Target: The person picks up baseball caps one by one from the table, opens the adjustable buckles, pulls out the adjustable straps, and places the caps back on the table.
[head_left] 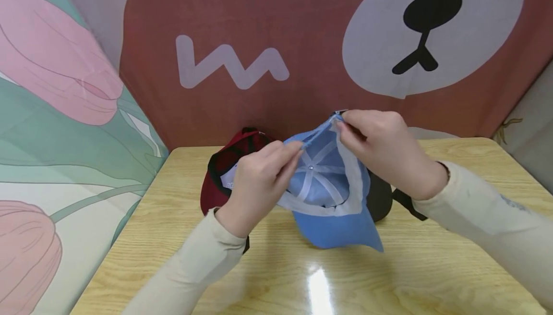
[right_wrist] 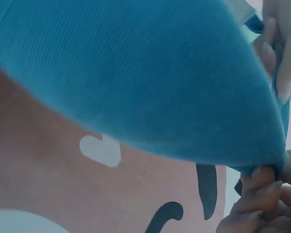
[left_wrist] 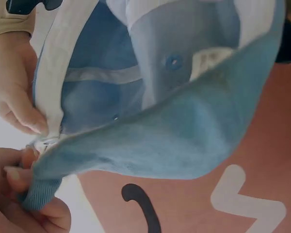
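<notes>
A light blue baseball cap (head_left: pixel 341 231) is held up above the table, its white-taped inside facing me and its brim hanging down. My left hand (head_left: pixel 261 178) pinches the narrow back strap (head_left: pixel 317 135) of this cap between thumb and fingers. Higher and to the right, my right hand (head_left: pixel 382 149) pinches the other end of the strap at the cap's rim. In the left wrist view, the ribbed strap end (left_wrist: pixel 41 194) sticks out from between the left fingers. Fingers cover most of the fastening, so its state is hidden.
On the wooden table (head_left: pixel 276 276), a dark red cap (head_left: pixel 211 192) lies behind my left hand, inside showing. Behind the blue cap sits a dark grey cap (head_left: pixel 380 197), mostly covered, with a black strap (head_left: pixel 408 204) beside it. A printed cloth (head_left: pixel 311 41) hangs behind.
</notes>
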Tool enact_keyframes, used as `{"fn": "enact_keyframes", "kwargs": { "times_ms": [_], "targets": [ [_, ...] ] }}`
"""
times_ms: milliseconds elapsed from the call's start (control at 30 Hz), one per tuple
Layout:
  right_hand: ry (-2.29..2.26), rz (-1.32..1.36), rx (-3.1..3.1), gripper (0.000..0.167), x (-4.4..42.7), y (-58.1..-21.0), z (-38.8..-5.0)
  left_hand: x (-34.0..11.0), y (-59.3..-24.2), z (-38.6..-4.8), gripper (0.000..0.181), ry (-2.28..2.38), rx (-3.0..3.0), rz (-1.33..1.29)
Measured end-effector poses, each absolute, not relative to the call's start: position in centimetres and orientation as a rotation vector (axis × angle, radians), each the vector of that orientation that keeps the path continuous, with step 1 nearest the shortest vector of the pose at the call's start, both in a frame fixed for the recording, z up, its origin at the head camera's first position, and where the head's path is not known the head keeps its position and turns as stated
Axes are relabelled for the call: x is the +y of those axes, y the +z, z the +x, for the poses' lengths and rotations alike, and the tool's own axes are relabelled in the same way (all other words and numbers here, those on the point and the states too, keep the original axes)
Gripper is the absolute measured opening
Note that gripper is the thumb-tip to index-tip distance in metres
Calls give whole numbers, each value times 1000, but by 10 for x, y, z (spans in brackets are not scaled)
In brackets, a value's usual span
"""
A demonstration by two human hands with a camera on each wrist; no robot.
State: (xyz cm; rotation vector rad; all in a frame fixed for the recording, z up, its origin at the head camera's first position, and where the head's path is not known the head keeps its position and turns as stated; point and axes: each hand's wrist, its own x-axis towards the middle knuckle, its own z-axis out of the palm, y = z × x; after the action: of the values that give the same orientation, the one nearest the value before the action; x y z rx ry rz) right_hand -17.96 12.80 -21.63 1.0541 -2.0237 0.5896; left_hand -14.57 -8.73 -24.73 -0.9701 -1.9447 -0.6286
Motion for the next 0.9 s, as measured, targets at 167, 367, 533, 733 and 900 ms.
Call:
{"fn": "enact_keyframes", "kwargs": {
  "times_ms": [167, 367, 533, 733, 900],
  "targets": [
    [705, 1071, -2001, 26, 127, -218, -180, -91, -256, -147, 13, -555, -1945, -1069],
    [772, 1050, -1970, 21, 127, -222, -180, -88, -265, -147, 14, -399, -1933, -1202],
    [795, 1014, -1949, 15, 128, -223, -180, -86, -270, -147, 16, -306, -1938, -1243],
    [798, 1008, -1957, 9, 130, -223, -178, -93, -277, -147, 26, -330, -1999, -1145],
    [793, 1014, -1971, 7, 131, -224, -177, -99, -285, -149, 41, -402, -2005, -1048]
  ]
}}
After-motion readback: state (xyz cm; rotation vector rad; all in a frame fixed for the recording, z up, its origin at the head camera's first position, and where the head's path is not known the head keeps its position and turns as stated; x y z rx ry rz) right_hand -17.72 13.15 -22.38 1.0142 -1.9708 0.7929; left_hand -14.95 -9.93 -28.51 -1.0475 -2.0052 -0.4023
